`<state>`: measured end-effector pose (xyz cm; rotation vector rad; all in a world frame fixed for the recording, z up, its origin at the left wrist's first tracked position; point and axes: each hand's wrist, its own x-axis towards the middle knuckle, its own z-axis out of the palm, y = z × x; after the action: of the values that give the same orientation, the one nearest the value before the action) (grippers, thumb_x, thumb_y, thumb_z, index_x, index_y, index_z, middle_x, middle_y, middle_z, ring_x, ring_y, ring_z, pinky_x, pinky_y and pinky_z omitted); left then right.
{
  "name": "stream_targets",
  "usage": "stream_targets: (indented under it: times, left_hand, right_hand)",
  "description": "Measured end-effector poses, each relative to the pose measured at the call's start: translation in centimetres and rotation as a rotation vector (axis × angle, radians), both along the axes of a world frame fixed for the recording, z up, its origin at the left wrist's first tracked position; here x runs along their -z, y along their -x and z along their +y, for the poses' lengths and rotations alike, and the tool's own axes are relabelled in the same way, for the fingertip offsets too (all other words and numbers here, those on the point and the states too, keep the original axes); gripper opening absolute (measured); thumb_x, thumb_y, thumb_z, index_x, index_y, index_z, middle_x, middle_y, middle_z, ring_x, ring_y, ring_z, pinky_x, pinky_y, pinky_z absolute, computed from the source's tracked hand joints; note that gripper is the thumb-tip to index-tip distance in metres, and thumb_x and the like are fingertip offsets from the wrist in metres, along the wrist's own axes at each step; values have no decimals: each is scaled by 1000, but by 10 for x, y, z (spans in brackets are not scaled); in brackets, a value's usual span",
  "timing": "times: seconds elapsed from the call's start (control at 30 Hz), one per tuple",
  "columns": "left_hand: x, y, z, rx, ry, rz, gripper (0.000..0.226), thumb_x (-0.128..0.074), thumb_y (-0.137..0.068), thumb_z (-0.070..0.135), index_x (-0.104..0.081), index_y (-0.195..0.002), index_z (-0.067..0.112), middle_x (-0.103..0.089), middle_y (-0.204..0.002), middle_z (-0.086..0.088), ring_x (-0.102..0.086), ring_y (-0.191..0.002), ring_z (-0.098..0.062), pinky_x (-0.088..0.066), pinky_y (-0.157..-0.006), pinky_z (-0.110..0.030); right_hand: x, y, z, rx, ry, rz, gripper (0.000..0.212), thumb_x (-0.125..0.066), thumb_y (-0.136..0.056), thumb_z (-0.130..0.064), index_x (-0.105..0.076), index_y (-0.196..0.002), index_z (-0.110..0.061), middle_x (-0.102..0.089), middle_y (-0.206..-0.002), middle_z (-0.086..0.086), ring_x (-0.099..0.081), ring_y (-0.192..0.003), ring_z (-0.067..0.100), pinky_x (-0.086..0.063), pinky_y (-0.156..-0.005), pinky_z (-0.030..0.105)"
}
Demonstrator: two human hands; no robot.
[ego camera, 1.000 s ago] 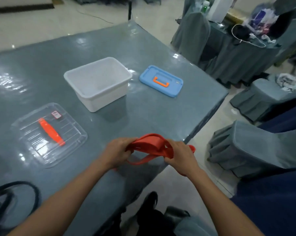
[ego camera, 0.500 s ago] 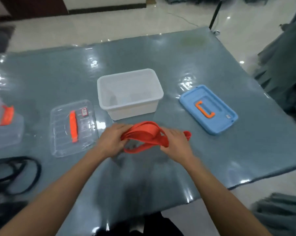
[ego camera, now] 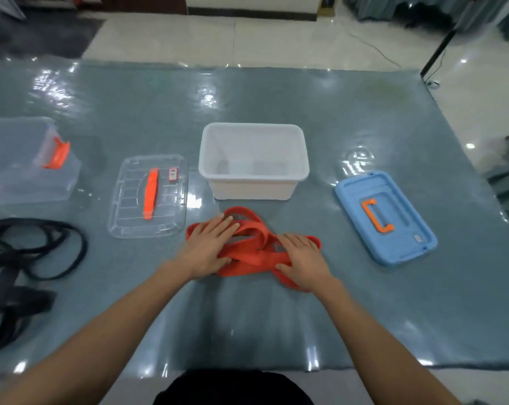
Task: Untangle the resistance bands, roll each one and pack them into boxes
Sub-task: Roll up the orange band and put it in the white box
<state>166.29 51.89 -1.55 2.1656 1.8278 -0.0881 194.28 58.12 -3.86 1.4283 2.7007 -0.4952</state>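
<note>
We have both hands spread flat on the red band (ego camera: 254, 250), which lies in a loose, crossed tangle on the worktop (ego camera: 247, 323) just in front of the white box (ego camera: 253, 190). Our left hand (ego camera: 211, 247) rests on the left part of the tangle, fingers straight and pointing up and to the right, palm down; a loop of the band shows beyond its fingertips. Our right hand (ego camera: 303, 260) lies on the right part, fingers straight as well, with one end of the band sticking out past it to the right and another fold running under the wrist. Neither hand curls round the band; they only press on it.

The white box stands upright with its top uncovered, and we see nothing inside it. To its right, well apart, a blue lid (ego camera: 405, 244) lies flat with its orange handle (ego camera: 376, 216) facing up. To the left of the white box, just beside it, a clear lid (ego camera: 127, 220) lies flat, carrying a long orange handle (ego camera: 151, 194) and a small label. Further left stands a clear box (ego camera: 22, 176) with an orange latch (ego camera: 57, 154) on its side. Near the left edge, black bands (ego camera: 28, 252) lie in a tangled heap on the worktop.
</note>
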Motion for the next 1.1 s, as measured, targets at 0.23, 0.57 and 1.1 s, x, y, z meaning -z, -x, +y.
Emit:
stream_targets:
  times: [0.23, 0.57, 1.1]
  left_hand:
    - [6, 9, -17, 14, 8, -39, 66, -43, -94, 55, -31, -154, 29, -55, -144, -4, -49, -134, -27, -32, -113, -43]
    - [0, 18, -14, 41, -20, -67, 52, -45, -99, 40, -39, -149, 30, -60, -138, -2, -55, -127, -26, -40, -103, -42]
    - [-32, -32, 6, -72, -131, -142, 47, -59, -92, 24, -55, -138, 21, -55, -143, 2, -50, -133, -22, -42, -109, -37]
  right_hand:
    - [-9, -19, -6, 154, 8, -20, 57, -64, -86, -32, -52, -140, -20, -48, -148, 3, -41, -139, 25, -33, -115, 40]
    - [-17, -34, -17, 496, 104, 157, 52, -65, -93, -25, -51, -141, -13, -48, -146, 16, -44, -136, 35, -33, -113, 39]
    - [-25, -57, 23, 371, 127, 325, 30, -80, -74, -13, -71, -103, -14, -72, -97, 6, -64, -89, 22, -44, -78, 27]
